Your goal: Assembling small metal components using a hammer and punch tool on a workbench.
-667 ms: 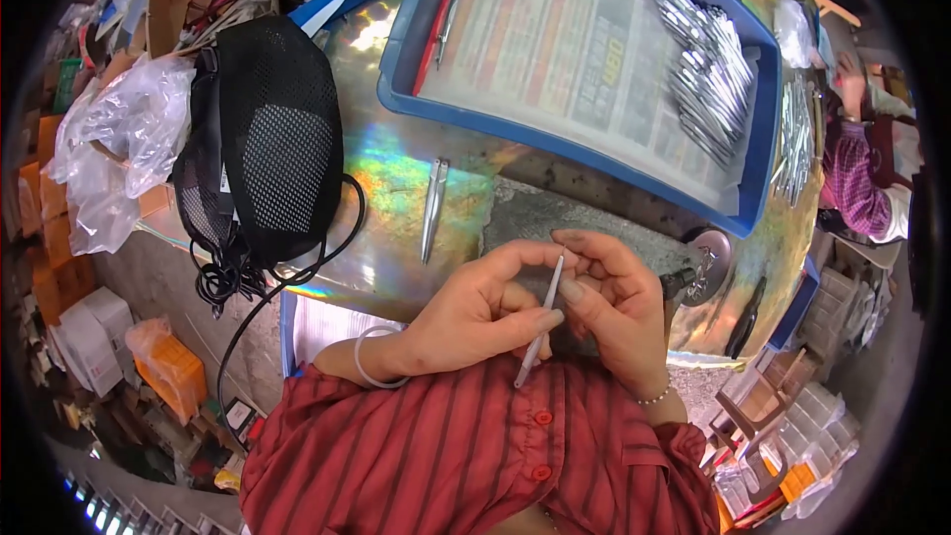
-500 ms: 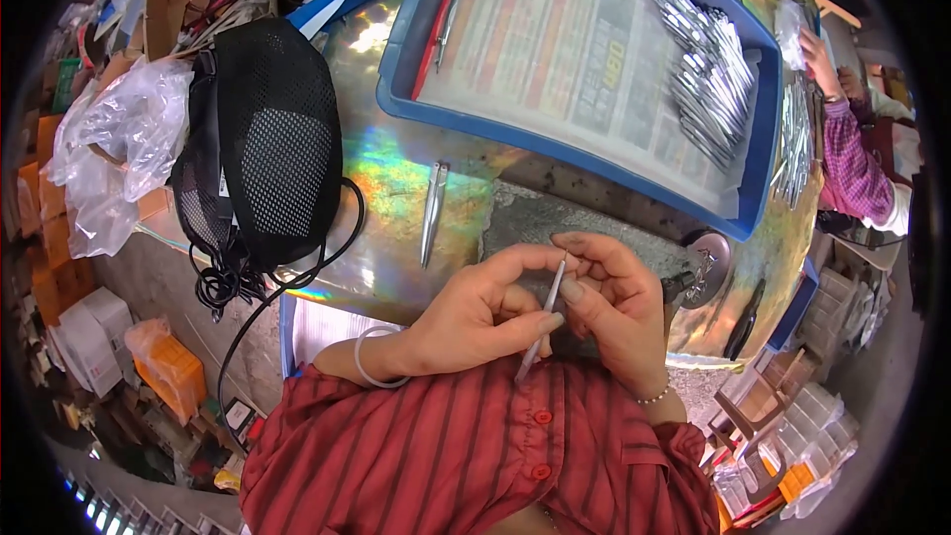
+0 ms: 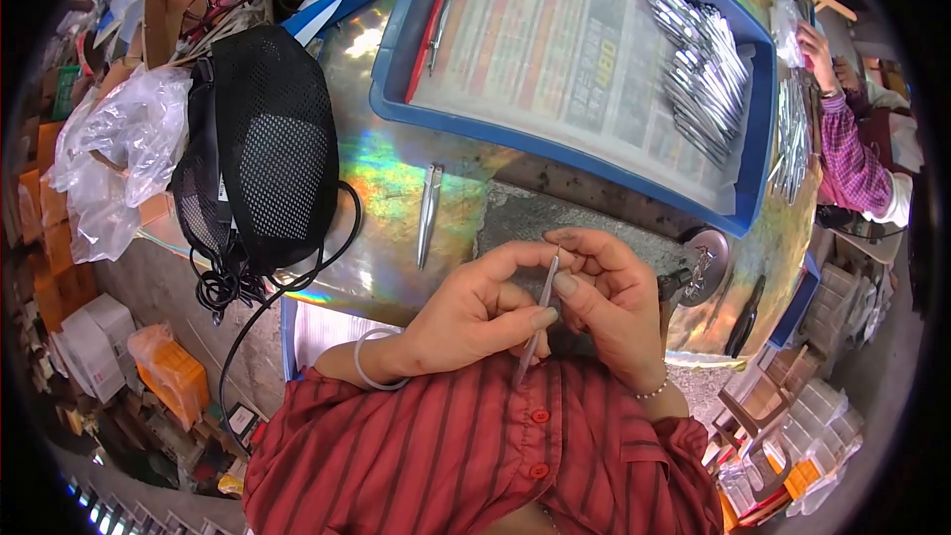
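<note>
In front of my chest a slim pair of metal tweezers (image 3: 547,299) slants upward, its broad end near my shirt. My left hand (image 3: 480,307) is closed on it, thumb and fingers pressed along its length. The fingers of my right hand (image 3: 614,287) are curled at its upper tip, thumb and fingertips pinching there. On the shiny table beyond my left hand lies another pair of tweezers (image 3: 429,218). A grey block (image 3: 525,223) sits beneath and beyond my hands.
A blue tray (image 3: 565,159) holds several metal tweezers (image 3: 705,79) on a plastic sheet. A black mesh bag (image 3: 282,159) with cords stands left. At right are a round dish (image 3: 705,267) of small metal parts and a black tool (image 3: 745,317). A co-worker's hand (image 3: 817,57) shows far right.
Both hands keep their hold on the tweezers, with only a slight shift of the fingers. The whole view has moved a little.
</note>
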Demonstrator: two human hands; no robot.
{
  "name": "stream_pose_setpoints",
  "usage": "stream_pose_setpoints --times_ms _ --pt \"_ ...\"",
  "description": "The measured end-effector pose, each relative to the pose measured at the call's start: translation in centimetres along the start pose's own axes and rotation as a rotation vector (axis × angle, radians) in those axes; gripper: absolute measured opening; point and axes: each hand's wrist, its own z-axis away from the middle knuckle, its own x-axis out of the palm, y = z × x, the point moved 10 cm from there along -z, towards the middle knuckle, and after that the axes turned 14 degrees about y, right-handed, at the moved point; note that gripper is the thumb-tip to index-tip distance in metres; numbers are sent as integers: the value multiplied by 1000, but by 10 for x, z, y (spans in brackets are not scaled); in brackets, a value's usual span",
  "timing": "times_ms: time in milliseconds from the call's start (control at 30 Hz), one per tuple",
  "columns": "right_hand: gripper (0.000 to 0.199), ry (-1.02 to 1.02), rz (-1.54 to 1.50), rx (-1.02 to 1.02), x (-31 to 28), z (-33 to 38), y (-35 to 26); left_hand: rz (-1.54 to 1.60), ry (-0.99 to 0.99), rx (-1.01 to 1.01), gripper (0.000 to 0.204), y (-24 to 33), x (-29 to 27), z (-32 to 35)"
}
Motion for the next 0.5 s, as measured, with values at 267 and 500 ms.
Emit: stream_pose_setpoints --times_ms 267,500 --pt "33 2 -13 8 -1 -1 1 -17 5 -13 46 -1 0 0" --pt "33 -2 7 6 -1 -1 3 -28 11 -26 46 -1 -2 0"
